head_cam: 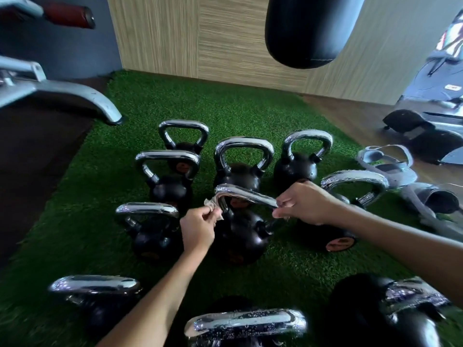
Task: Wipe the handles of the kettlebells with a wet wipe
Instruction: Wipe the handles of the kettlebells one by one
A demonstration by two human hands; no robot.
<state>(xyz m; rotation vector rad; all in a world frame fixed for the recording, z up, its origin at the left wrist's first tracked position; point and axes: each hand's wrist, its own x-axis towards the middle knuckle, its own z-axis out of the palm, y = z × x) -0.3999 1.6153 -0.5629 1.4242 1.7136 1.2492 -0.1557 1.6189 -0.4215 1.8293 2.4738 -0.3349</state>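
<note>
A person's left hand [198, 229] pinches one end of a wet wipe [210, 203] between thumb and curled fingers at the left corner of a chrome handle [245, 194], while the right hand [303, 204], fingers curled in, appears to pinch the other end at the handle's right corner. The wipe seems to run as a pale strip along the underside of the bar, which would let it be drawn back and forth between the hands to clean the part a palm would grip. The handle belongs to the middle kettlebell [243, 236], whose black body sits just below and between the two wrists on green turf [250, 111]. Other kettlebells [172, 161] stand close around it, and the handle nearest the camera [245, 324] is beaded with droplets, suggesting it has been wiped. A black punching bag [310, 28] hangs above the wood-panelled corner beyond
</note>
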